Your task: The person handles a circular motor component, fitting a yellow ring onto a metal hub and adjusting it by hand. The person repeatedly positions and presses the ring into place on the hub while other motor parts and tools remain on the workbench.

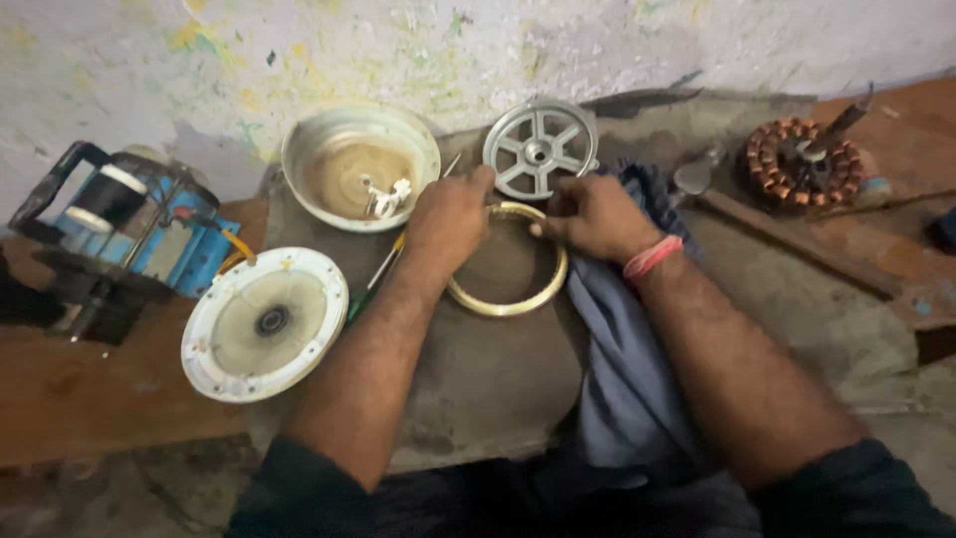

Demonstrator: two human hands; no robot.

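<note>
No packages, labels, signs or screens anywhere in view (only bare metal parts, cloth and a paint-flecked wall).

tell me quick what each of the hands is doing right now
left hand: closed on the brass ring.
right hand: closed on the same ring's far edge.
</note>
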